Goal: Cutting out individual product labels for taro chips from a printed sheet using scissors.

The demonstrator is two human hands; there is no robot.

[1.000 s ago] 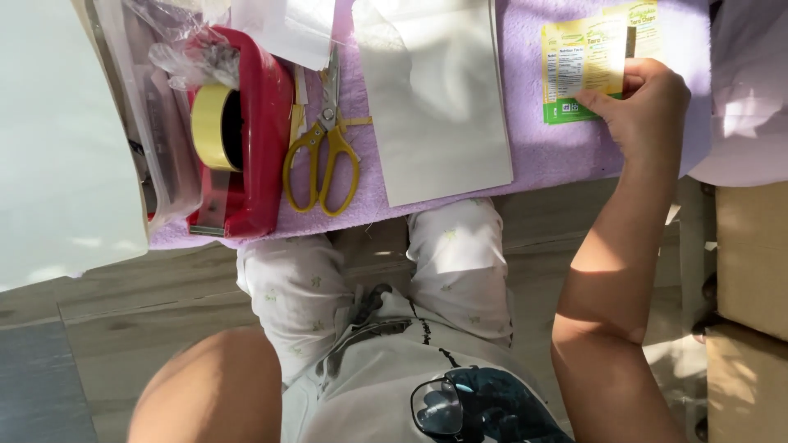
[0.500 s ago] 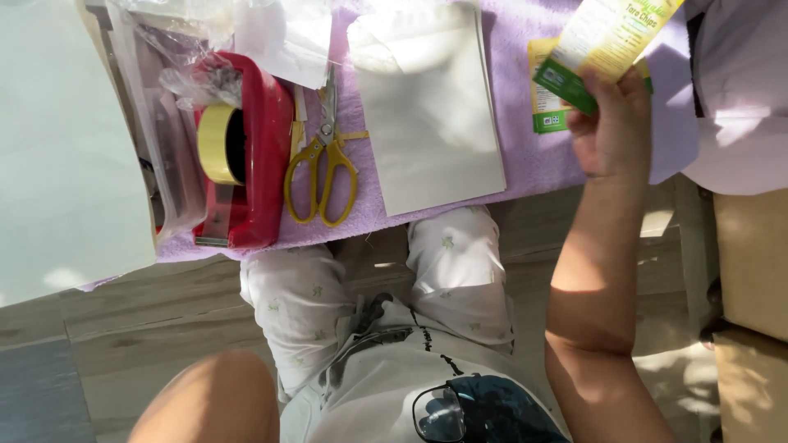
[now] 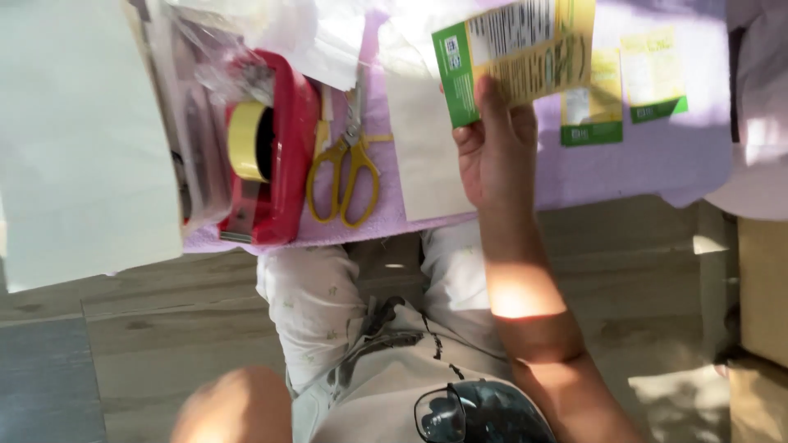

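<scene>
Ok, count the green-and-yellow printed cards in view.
3. One card is held up in the right hand; two more lie side by side on the purple cloth, a left one and a right one. Others may be hidden behind the held card.

Yellow-green label (image 3: 519, 59): rectangular card, green band along left edge, yellow field, barcode patch near top; tilted, held up by right hand (image 3: 497, 156), thumb on its face.
Two smaller labels flat on purple table (image 3: 657, 164), upper right: left one (image 3: 591, 102) partly hidden behind held label; right one (image 3: 654, 75) just beside it. Both yellow, green strip along lower edge.
</scene>
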